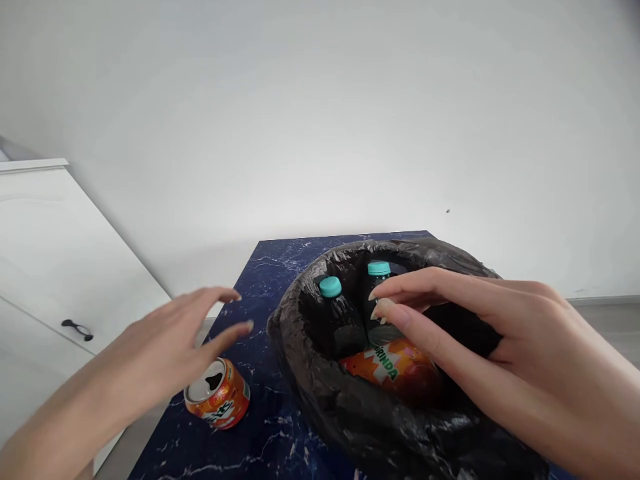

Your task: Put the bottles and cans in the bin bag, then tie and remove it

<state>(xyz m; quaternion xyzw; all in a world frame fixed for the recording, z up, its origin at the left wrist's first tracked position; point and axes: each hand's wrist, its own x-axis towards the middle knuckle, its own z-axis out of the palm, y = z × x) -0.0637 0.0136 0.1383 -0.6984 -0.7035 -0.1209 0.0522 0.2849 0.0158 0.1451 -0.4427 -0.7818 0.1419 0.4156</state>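
Note:
My left hand [165, 350] hovers open, fingers spread, just above an orange soda can [218, 393] that lies tilted on the dark blue marble table [270, 267]. My right hand [480, 327] is open over a bin lined with a black bag [310, 373], fingers stretched toward the bottles inside and holding nothing. In the bag stand two dark bottles with teal caps, one bottle [340, 313] to the left and the other bottle [379, 270] beside my fingertips. An orange Mirinda bottle [395, 367] lies below them.
A white cabinet [55, 267] with a black handle [77, 329] stands at the left, close to the table's edge. A plain white wall [320, 120] rises behind the table. Grey floor shows at the far right.

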